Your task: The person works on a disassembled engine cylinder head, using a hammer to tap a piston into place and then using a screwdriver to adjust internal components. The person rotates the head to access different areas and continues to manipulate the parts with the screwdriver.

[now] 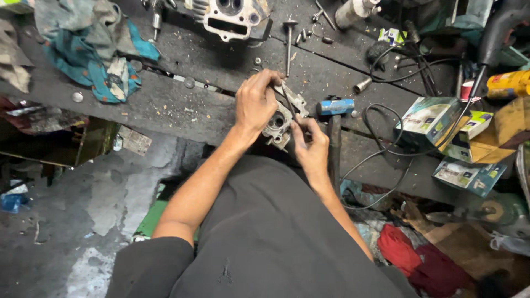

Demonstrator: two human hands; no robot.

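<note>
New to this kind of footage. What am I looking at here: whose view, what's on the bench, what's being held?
There is only one picture, taken by a camera worn on the person's head, looking down past a dark shirt at two bare hands. No machine is involved.

The left hand grips a small grey cast-metal engine part from above, at the edge of the dark, grimy workbench. The right hand holds a thin dark tool against that part.

Also on the bench: a larger pale metal casting with round bores, a long-stemmed engine valve, a hammer with a blue-wrapped head, a teal and grey rag, black cables and several printed cardboard boxes.
</note>
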